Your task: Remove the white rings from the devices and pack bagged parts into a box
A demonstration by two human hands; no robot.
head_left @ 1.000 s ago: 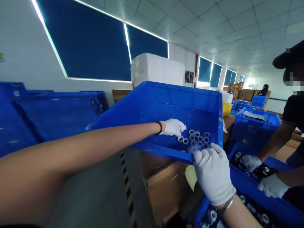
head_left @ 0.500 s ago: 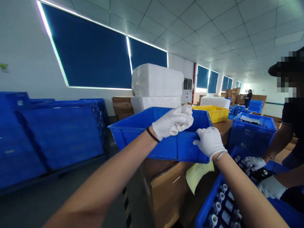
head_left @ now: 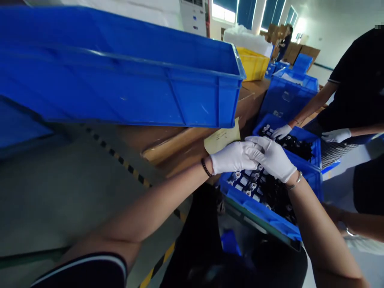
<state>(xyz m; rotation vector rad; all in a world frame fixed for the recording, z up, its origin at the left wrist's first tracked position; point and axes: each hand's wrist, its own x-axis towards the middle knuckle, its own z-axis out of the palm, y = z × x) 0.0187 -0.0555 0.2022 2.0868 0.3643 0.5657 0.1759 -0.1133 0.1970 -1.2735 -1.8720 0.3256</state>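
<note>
My left hand, in a white glove, is closed, and its fingertips meet the fingers of my right hand. Whatever the left fingers hold, if anything, is hidden. My right hand, also gloved, has its fingers reaching over the left fingertips with a gap between them. Beneath both hands is a blue crate filled with dark parts that have white round ends and white labels. A yellow paper sheet with writing lies just beyond my left hand, against brown cardboard.
A large blue bin stands on the cardboard at left, with a yellow bin behind. A co-worker's gloved hands are at a second blue crate. Another forearm enters at right. Striped tape marks the floor.
My view has turned down and right. My right hand has let go of the blue bin's rim, and both hands have come together above the crate of dark parts.
</note>
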